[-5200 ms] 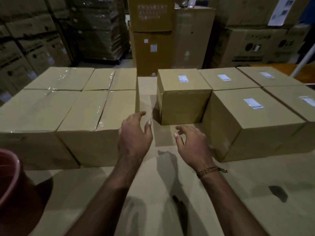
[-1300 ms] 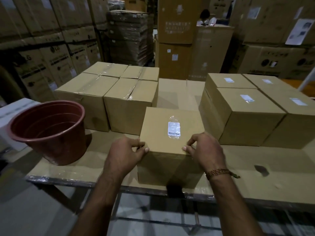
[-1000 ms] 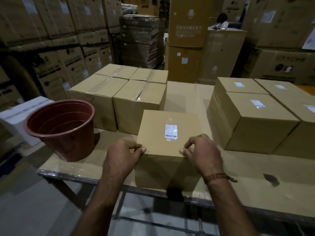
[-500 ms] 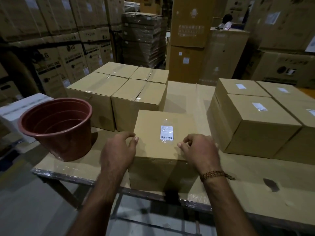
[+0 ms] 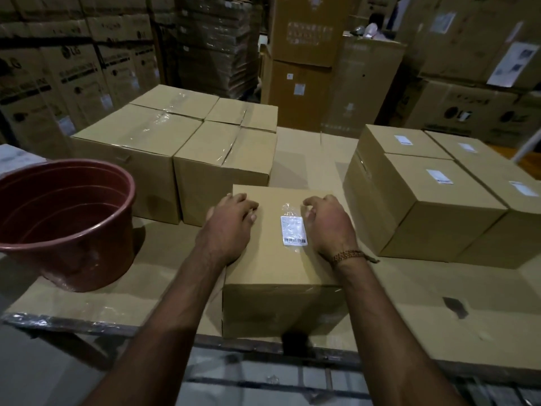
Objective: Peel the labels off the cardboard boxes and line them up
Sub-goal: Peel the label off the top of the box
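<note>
A cardboard box [image 5: 281, 268] stands at the table's front edge. On its top is a white barcode label [image 5: 293, 234] under clear tape. My left hand [image 5: 231, 221] rests on the box top left of the label, fingers loosely curled, holding nothing. My right hand [image 5: 329, 222] lies on the top right of the label, its curled fingertips near the label's upper right corner; whether they touch the tape I cannot tell. Several labelled boxes [image 5: 424, 200] stand at the right. Taped boxes without labels [image 5: 222, 153] stand in a block at the back left.
A reddish-brown plastic tub [image 5: 63, 218] stands on the table's left end. The table [image 5: 439, 326] is covered in cardboard sheet, with a dark mark at the right. Stacks of large cartons [image 5: 304, 48] fill the warehouse behind. Floor lies below the front edge.
Both hands have slid from the box's near edge up onto its top, either side of the label. The box stays at the table's front edge.
</note>
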A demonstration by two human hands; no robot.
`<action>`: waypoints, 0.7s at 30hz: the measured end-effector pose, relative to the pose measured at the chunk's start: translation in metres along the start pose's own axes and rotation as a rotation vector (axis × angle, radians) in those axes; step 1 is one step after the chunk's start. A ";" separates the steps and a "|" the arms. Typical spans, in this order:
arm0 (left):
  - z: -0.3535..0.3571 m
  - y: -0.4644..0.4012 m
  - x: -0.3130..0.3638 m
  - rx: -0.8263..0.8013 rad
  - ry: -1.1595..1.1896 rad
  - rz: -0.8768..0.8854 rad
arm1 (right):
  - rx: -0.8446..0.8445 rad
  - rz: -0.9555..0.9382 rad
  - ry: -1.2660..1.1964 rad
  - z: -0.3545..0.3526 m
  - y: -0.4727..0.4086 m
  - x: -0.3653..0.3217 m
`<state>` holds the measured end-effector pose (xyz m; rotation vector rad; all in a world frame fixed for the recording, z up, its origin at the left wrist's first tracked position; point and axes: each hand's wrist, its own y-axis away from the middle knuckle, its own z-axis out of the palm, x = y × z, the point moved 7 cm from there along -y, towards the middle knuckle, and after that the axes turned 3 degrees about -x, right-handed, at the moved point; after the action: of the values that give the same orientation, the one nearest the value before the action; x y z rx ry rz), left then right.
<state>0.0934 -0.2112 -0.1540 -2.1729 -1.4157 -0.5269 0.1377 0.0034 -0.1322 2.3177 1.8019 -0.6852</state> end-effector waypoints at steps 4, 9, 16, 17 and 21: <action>0.012 -0.019 0.006 -0.080 -0.067 0.042 | 0.056 0.023 -0.012 0.007 -0.007 0.006; 0.024 -0.035 0.027 -0.178 -0.107 0.111 | 0.147 0.070 -0.199 0.003 -0.004 0.020; 0.029 -0.041 0.034 -0.217 -0.220 0.153 | 0.177 0.092 -0.314 0.004 -0.007 0.027; 0.029 -0.040 0.034 -0.220 -0.218 0.154 | 0.180 0.085 -0.303 0.005 -0.007 0.026; 0.030 -0.040 0.033 -0.205 -0.200 0.167 | 0.180 0.062 -0.279 0.010 -0.008 0.027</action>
<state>0.0710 -0.1559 -0.1521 -2.5415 -1.3118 -0.4187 0.1322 0.0256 -0.1507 2.2354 1.5977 -1.1383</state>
